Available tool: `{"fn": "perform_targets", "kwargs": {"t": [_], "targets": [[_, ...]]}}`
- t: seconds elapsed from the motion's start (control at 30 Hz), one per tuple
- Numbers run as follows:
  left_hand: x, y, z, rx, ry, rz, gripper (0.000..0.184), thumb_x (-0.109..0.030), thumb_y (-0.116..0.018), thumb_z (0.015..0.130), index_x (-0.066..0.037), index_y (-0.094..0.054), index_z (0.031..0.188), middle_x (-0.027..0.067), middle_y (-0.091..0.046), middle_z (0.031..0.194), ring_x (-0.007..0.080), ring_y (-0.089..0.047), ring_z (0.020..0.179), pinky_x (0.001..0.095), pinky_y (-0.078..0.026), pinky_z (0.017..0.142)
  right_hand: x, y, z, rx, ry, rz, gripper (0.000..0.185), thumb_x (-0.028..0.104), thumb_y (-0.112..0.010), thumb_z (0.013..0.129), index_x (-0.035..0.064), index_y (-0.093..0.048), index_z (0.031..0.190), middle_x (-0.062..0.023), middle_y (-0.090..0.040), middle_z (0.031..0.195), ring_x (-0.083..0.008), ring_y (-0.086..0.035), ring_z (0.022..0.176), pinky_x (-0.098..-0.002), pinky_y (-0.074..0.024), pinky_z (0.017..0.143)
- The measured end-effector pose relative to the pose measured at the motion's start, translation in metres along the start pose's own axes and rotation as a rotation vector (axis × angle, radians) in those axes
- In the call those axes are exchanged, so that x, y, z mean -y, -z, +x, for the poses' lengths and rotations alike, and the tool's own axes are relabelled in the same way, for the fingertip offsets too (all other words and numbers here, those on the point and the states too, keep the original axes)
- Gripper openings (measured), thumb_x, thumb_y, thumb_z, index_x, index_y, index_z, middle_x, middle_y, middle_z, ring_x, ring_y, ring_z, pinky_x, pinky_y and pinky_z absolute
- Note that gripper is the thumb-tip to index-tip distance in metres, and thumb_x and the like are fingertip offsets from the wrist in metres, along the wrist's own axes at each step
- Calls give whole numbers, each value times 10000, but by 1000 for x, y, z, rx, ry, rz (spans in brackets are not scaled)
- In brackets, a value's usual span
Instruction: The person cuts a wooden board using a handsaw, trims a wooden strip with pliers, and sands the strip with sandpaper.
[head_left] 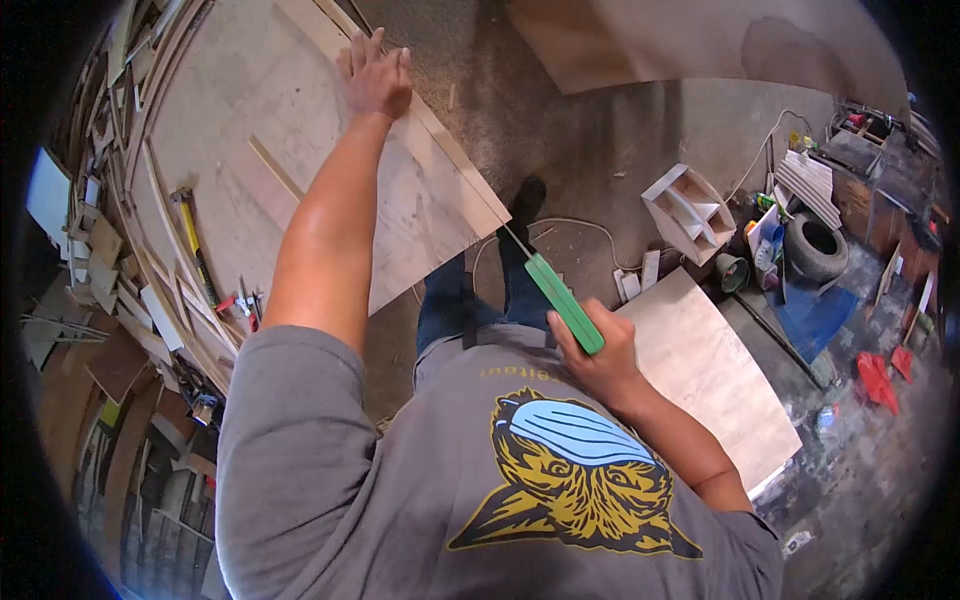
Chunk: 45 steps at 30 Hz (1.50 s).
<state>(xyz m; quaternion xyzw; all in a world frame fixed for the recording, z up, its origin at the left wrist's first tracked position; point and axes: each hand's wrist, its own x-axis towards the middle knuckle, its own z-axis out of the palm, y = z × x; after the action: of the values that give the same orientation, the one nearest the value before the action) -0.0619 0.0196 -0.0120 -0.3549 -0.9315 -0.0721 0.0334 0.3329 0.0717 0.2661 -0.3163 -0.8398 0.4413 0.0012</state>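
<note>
Green-handled saw (pixel 566 305) gripped in right hand (pixel 607 352) — left hand (pixel 376 84) open on board (pixel 235 85) — yellow shirt lettering (pixel 523 373) partly legible.

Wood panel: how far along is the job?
Looks done: a line near the edge of the panel, cut or mark, can't tell. In hand: left hand on the panel, right hand gripping the green-handled tool, thin blade by the corner. Left, probably: freeing the edge strip, which lies alongside the panel.

Wooden board (pixel 230 100) (its far end) cut off by the picture's top edge
</note>
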Motion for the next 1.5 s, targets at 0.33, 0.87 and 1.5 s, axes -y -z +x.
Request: {"fn": "perform_targets", "kwargs": {"t": [0.33,0.87,1.5], "targets": [[4,-11,0,-29,-17,-18,443,-447,-375,1061,-223,-730,1205,20,-439,1588,316,-273,1527,580,-165,1226,-13,-74,97,-20,-56,111,318,210,-744,930,15,-557,763,-220,-559,633,-413,-595,570,-431,-458,533],[-5,-5,-3,36,33,-120,453,-444,-356,1069,-217,-705,1246,70,-396,1609,356,-220,1546,606,-133,1231,0,-40,34,21,-180,109,272,176,-747,933,24,-582,779,-181,-595,619,-360,-639,557,-410,-467,515],[-1,-10,16,-97,154,-183,509,-448,-374,1062,-214,-509,1494,94,-348,1645,352,-210,1550,605,-122,1234,31,-28,27,-14,-129,121,232,136,-751,928,23,-597,796,-146,-576,628,-286,-603,512,-388,-448,499]]}}
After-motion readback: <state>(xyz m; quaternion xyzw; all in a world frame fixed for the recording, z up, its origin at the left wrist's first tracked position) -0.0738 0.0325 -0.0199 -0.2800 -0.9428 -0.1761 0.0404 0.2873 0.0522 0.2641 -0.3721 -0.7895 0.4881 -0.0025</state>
